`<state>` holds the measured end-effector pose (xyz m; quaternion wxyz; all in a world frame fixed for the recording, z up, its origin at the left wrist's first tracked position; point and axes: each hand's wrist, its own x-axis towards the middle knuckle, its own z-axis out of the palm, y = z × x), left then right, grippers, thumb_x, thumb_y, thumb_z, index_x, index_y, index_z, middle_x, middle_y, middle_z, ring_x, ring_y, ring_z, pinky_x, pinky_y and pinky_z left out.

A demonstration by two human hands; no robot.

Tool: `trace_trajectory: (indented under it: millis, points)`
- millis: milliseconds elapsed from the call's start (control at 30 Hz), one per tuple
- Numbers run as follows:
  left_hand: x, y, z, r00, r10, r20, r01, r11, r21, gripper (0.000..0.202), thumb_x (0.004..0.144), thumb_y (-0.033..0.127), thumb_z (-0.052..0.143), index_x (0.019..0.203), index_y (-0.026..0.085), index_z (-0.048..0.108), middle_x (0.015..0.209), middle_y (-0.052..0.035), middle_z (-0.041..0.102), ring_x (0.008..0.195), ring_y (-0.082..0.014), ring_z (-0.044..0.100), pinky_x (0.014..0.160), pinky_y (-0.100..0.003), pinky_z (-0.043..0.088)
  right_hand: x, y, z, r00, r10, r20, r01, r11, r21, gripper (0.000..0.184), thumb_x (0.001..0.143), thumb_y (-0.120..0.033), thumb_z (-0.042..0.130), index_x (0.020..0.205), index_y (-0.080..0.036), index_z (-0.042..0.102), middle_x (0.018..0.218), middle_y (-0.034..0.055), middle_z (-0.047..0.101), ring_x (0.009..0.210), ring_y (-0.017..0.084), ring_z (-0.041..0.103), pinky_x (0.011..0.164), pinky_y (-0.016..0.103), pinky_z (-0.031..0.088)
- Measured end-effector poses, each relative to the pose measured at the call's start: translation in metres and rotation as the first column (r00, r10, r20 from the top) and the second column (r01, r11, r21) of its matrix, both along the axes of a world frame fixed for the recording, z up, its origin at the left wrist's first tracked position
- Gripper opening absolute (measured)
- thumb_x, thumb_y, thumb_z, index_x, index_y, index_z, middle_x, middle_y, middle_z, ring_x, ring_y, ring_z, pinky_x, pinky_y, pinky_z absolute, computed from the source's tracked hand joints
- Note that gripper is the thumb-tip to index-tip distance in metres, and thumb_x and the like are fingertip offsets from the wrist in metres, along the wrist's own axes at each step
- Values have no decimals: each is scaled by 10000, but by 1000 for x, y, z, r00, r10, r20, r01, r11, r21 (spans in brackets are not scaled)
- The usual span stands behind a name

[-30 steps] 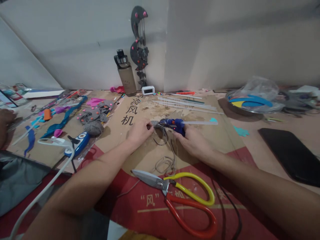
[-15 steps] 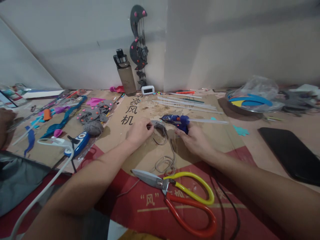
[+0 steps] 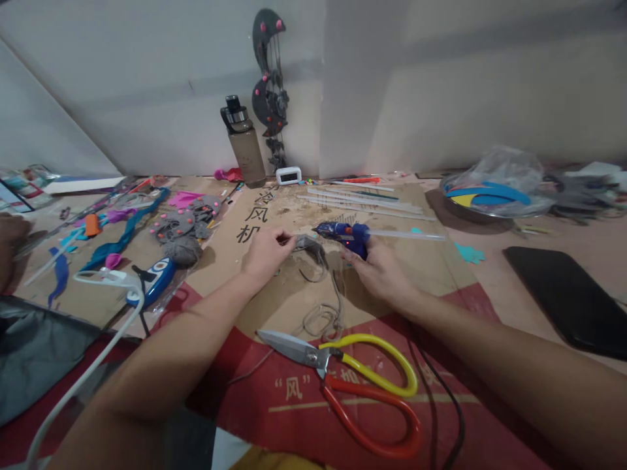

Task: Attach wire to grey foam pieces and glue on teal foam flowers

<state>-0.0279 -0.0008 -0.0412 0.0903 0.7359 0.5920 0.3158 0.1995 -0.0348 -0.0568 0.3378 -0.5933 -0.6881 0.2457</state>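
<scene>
My right hand (image 3: 379, 264) is wrapped round the handle of a blue hot glue gun (image 3: 356, 237), which has a clear glue stick (image 3: 406, 235) poking out of its back. The gun's nozzle points left, close by a small grey curved piece (image 3: 309, 245) with yarn on it. My left hand (image 3: 268, 253) pinches the left end of that piece between thumb and fingertips. Grey yarn (image 3: 323, 318) trails from it in loose loops on the cardboard (image 3: 274, 307). Nearer me lie large scissors (image 3: 318, 358) with one yellow and one red handle, blades spread a little.
Several glue sticks (image 3: 362, 203) lie behind the gun. A water bottle (image 3: 246, 153) and a small white clock (image 3: 289, 175) stand at the wall. Right are a metal bowl (image 3: 470, 212) and a black phone (image 3: 563, 297); left, grey yarn (image 3: 181, 249) and another person's hand (image 3: 12, 238).
My left hand has shifted slightly left and up, still pinching the grey piece. The glue gun stays in my right hand, nearly in the same place.
</scene>
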Motion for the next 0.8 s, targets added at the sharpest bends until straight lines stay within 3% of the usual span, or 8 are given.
trace_trajectory:
  millis: [133,333,533,800]
  points:
    - [2,-1,-3,995,-39,-88,39,999,-6,157,801,251,574,721,177,687,758,-34,702,725,-149,606,708,-260,447,-3,-4,6,994,24,107,-18,999,-51,341,901,-430,473,1072,-174,620,974,137,702,847,274,648,746,366,473]
    - [4,-2,-3,986,-17,-164,6,998,-66,141,784,240,571,715,195,685,782,-37,712,739,-161,609,716,-274,448,-5,-7,12,986,23,168,-16,999,-44,340,908,-434,471,1052,-176,640,970,141,709,871,275,659,747,342,467]
    - [6,-2,-4,980,-11,-201,-7,996,-87,138,774,233,566,727,194,690,808,-42,721,753,-165,619,732,-277,455,-4,-7,9,981,44,187,-43,999,-8,339,905,-463,470,1021,-200,649,951,133,713,885,293,659,748,361,475]
    - [7,-3,-4,978,-7,-211,-16,994,-108,144,777,245,565,740,196,694,821,-51,724,759,-180,628,728,-284,464,-5,-5,9,984,22,176,-9,997,-70,367,902,-467,470,1070,-182,628,988,144,705,895,305,663,741,369,470]
